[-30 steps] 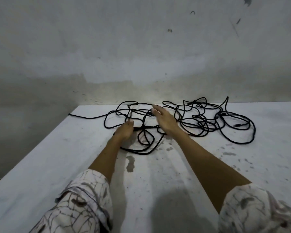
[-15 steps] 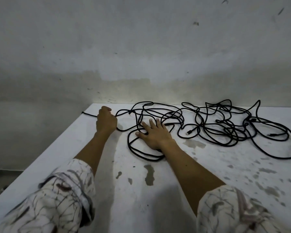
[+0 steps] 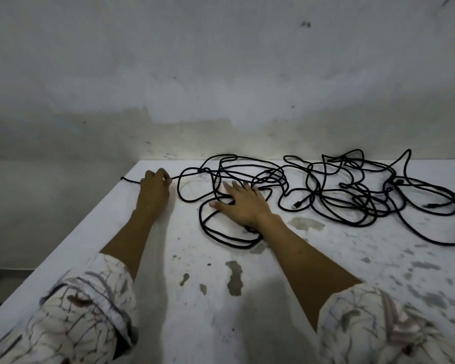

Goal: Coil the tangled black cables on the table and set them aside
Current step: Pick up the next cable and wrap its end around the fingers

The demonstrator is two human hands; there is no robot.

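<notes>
ok so from my feed: left hand [image 3: 154,189] is out at the far left corner of the tabletop [image 3: 195,298], fingers curled round one strand of the black cables [image 3: 326,195]; a short bit of that strand pokes out to the left of the hand toward the edge; the rest runs off to its right into the tangle. right hand [image 3: 243,203] lies flat, fingers spread and straight, pressing down on a loop of cable, gripping nothing; more loops sit just under and in front of that hand; the big messy heap spreads well to its right, up near the wall [image 3: 221,74]; a plug end [image 3: 297,205] lies just right of that hand.
</notes>
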